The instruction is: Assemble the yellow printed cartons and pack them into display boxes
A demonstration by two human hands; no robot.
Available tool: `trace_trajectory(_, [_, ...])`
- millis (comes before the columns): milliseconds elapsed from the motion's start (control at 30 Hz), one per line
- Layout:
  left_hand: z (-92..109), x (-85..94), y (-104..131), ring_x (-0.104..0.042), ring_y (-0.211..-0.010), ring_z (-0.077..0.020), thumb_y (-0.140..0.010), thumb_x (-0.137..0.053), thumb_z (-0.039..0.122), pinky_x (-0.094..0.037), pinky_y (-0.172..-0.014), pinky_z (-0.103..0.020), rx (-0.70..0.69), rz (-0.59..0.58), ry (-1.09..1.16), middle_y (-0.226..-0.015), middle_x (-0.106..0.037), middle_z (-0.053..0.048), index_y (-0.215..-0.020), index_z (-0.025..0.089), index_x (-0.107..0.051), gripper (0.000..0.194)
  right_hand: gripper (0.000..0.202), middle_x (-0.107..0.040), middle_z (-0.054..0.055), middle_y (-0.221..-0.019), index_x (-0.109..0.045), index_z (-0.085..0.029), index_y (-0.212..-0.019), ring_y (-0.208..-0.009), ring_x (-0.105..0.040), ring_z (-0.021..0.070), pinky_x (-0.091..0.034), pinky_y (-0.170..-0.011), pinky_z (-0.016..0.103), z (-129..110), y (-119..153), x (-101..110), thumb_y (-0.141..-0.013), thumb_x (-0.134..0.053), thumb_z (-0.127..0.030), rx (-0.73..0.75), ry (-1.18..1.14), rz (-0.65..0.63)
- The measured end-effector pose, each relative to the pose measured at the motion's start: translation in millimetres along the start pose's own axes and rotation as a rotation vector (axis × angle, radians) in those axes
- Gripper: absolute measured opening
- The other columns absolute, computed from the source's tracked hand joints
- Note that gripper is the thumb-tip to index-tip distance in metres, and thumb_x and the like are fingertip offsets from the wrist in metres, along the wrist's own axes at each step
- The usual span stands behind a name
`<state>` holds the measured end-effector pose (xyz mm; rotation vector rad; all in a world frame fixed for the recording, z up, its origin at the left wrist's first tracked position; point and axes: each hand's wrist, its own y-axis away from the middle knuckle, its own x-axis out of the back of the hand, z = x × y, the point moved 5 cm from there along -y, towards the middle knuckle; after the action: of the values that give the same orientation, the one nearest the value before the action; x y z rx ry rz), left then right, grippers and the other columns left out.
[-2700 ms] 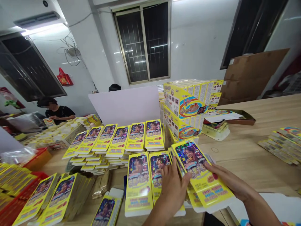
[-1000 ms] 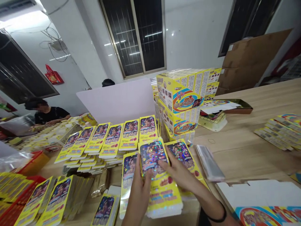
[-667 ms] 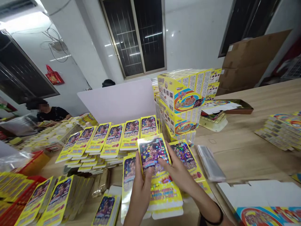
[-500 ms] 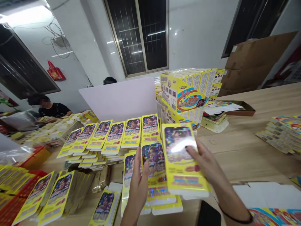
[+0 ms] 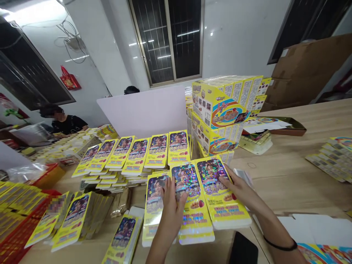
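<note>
In the head view, three yellow packs are laid side by side at the near part of the table (image 5: 280, 183). The middle pack (image 5: 194, 209) is touched by the left hand (image 5: 171, 205), whose fingers are laid along its left edge and whose thumb is set apart on its face; the hand is partly open, and no firm grip is shown. The right pack (image 5: 221, 198) is held by the right hand (image 5: 239, 189), closed on its right edge with the thumb pressed on the printed face; the fingers underneath are partly hidden. The left pack (image 5: 154, 209) is placed beside the middle one, near the left fingertips. A dark band (image 5: 280, 247) is worn on the right wrist.

Behind these, a row of packs (image 5: 137, 156) is stacked in front of a white board (image 5: 143, 112), with printed cartons (image 5: 217, 117) piled to its right. At the left, leaning packs (image 5: 75, 220) are lined up near a red basket (image 5: 30, 229), and a single pack (image 5: 122, 236) is set nearer the hands. A black phone (image 5: 243, 249) is seen below the right pack, and plastic sleeves (image 5: 244, 176) are partly covered by the right hand. Farther left, a person (image 5: 68, 124) is seated.
</note>
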<state>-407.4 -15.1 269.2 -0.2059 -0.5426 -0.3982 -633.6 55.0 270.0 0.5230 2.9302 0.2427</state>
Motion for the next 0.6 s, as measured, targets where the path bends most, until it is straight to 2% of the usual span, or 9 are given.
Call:
trace_trajectory(67, [-1,-0.2,0,-0.004,-0.143,-0.0177,-0.089,-0.041,0.037,0.006,-0.116,-0.043,-0.003,0.012,-0.008,-0.154,-0.019,-0.011,-0.142,0.015,-0.026,0.059,0.073,-0.039,0.000,-0.145,-0.033,-0.030,-0.142,-0.129,-0.041,0.0291,-0.049,-0.096,0.040,0,0,4,-0.079,-0.066,-0.044,0.063,0.095,0.073])
trace_trajectory(133, [-5,1.8,0,-0.003,-0.143,-0.0183,-0.089,-0.040,0.037,0.005,-0.116,-0.044,-0.002,0.046,-0.004,-0.154,-0.020,-0.011,-0.141,0.015,-0.027,0.059,0.074,-0.034,0.001,-0.148,-0.032,-0.026,-0.142,-0.134,-0.032,0.0269,-0.032,-0.109,0.043,3,-2,12,-0.079,-0.062,-0.051,0.116,0.177,0.134])
trace_trajectory(200, [-8,3.8,1,-0.002,-0.143,-0.0194,-0.089,-0.039,0.038,0.005,-0.116,-0.045,-0.001,0.055,-0.018,-0.153,-0.020,-0.013,-0.140,0.013,-0.029,0.059,0.081,-0.026,0.004,-0.151,-0.029,-0.021,-0.143,-0.137,-0.024,0.0256,-0.020,-0.113,0.042,9,-4,20,-0.078,-0.059,-0.058,0.154,0.244,0.178])
trace_trajectory(333, [-11,7.7,2,-0.001,-0.143,-0.0207,-0.089,-0.036,0.039,0.004,-0.115,-0.048,-0.027,0.039,-0.089,-0.153,-0.018,-0.015,-0.141,0.009,-0.027,0.060,0.087,-0.018,0.004,-0.153,-0.023,-0.019,-0.145,-0.139,-0.018,0.0237,-0.020,-0.113,0.040,21,-6,30,-0.077,-0.055,-0.063,0.152,0.310,0.182])
trace_trajectory(433, [-11,13.3,3,-0.002,-0.143,-0.0207,-0.090,-0.037,0.040,0.002,-0.115,-0.049,-0.065,0.063,-0.113,-0.153,-0.020,-0.014,-0.141,0.013,-0.028,0.058,0.085,-0.022,0.005,-0.152,-0.028,-0.019,-0.143,-0.138,-0.020,0.0247,-0.020,-0.113,0.042,18,-3,33,-0.076,-0.054,-0.065,0.166,0.310,0.213])
trace_trajectory(500, [-12,21.0,4,-0.006,-0.143,-0.0215,-0.090,-0.039,0.041,0.000,-0.115,-0.051,-0.079,0.101,-0.104,-0.153,-0.023,-0.012,-0.139,0.017,-0.031,0.056,0.087,-0.028,0.008,-0.150,-0.034,-0.018,-0.140,-0.137,-0.024,0.0272,-0.021,-0.113,0.043,9,2,34,-0.072,-0.056,-0.067,0.169,0.292,0.285])
trace_trajectory(600, [-23,44.8,5,-0.017,-0.141,-0.0228,-0.089,-0.041,0.042,-0.004,-0.115,-0.050,-0.068,0.247,-0.075,-0.148,-0.032,-0.012,-0.133,0.018,-0.040,0.049,0.091,-0.039,0.013,-0.144,-0.043,-0.015,-0.135,-0.132,-0.034,0.0311,-0.026,-0.112,0.044,-9,20,35,-0.063,-0.059,-0.069,0.148,0.256,0.494])
